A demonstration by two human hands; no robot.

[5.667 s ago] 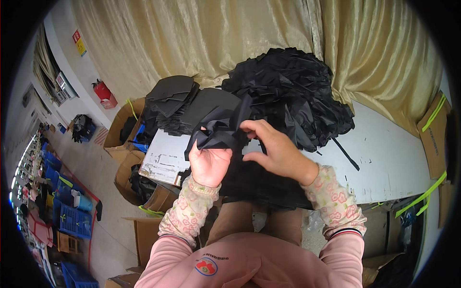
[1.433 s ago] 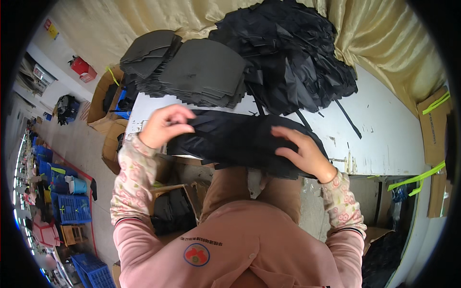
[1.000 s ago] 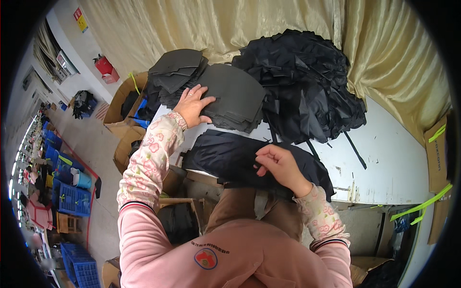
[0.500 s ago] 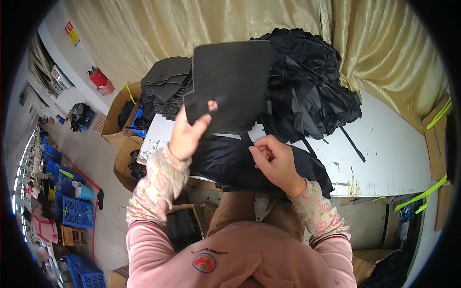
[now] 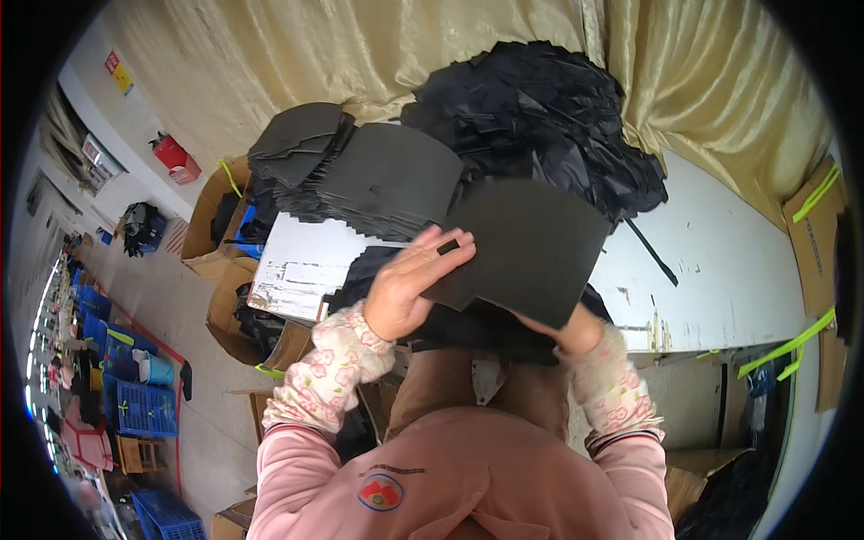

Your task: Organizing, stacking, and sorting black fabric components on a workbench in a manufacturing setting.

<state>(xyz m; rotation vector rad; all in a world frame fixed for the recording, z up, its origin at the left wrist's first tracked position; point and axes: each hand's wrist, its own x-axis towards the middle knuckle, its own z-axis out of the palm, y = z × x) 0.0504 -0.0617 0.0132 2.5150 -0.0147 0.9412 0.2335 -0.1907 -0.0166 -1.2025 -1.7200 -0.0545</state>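
A dark grey foam-like panel [image 5: 540,243], with a curved top edge and a notched lower left corner, is held tilted above the near part of the table. My left hand [image 5: 409,283] lies against its left edge, fingers stretched out and blurred a little by motion. At the panel's lower right edge, my right hand [image 5: 576,328] holds it from underneath, its fingers hidden behind it. Black fabric [image 5: 486,335] lies below both hands at the table's front edge. Beyond my left hand stands a stack of similar panels [image 5: 391,175], with another stack [image 5: 297,144] to its left.
A large heap of black fabric pieces [image 5: 531,108] covers the back of the white table [image 5: 720,279], against a gold curtain [image 5: 360,45]. Open cardboard boxes [image 5: 236,306] stand at the table's left. Blue crates [image 5: 147,409] sit on the floor farther left.
The panel has moved right and down, away from the stacks, and is tilted. My left hand has gone from gripping it to lying flat; my right hand has moved under its lower edge.
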